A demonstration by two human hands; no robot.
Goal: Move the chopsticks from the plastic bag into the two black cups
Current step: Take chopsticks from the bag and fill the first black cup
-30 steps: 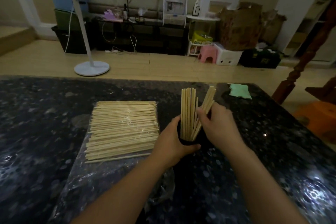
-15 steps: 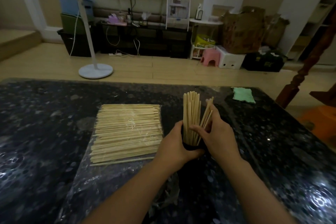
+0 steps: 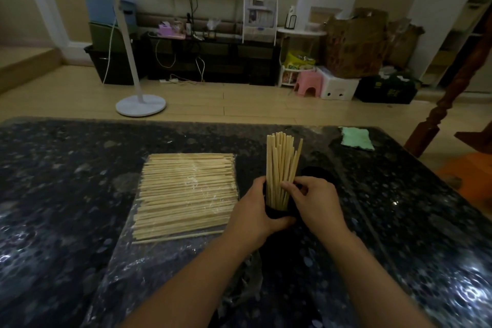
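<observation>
A black cup (image 3: 277,213) stands on the dark table, holding a bundle of upright chopsticks (image 3: 282,165). My left hand (image 3: 255,210) grips the cup from the left, thumb across its front. My right hand (image 3: 314,202) is curled against the chopsticks at the cup's mouth, fingertips pressing them together. A second black cup (image 3: 319,172) shows dimly just behind my right hand. To the left, a flat layer of many chopsticks (image 3: 186,194) lies on the clear plastic bag (image 3: 159,263).
The dark speckled table (image 3: 66,194) spreads to both sides. A green cloth (image 3: 356,138) lies at the far right edge. Beyond the table stand a white fan base (image 3: 141,106) and a brown wooden post (image 3: 436,125).
The leaning chopsticks on the right have been pushed upright against the rest of the bundle. My right hand has slid down to the cup's mouth. The left hand has kept its grip.
</observation>
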